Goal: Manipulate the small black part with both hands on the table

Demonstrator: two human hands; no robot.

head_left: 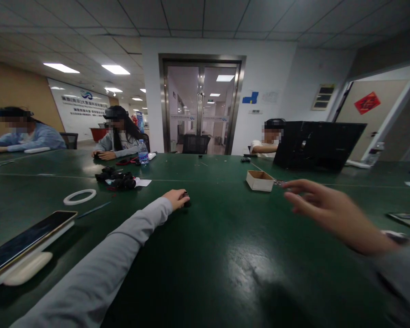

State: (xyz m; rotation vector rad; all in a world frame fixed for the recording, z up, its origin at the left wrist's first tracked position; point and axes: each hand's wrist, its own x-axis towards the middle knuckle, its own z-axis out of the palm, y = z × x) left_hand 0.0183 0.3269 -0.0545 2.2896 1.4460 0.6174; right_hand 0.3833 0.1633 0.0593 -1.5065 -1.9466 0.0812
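Out over the green table (212, 228), my left hand (176, 198) is closed around a small dark object (187, 199), whose kind I cannot make out. My right hand (323, 209) is raised at the right, slightly blurred, with its thumb and forefinger apart and nothing visible between them. Just beyond its fingertips lies a small cluster of shiny bits (279, 182), too small to name. The cluster sits against the right side of a small open box (260, 183) with pale sides and a brown inside.
At the left are a phone (27, 243), a white case (29, 269), a white ring (79, 197), a thin blue stick (94, 209) and a heap of black parts (118, 179). A water bottle (143, 152) stands beyond. Several people sit around the table; a black monitor (319, 146) stands right.
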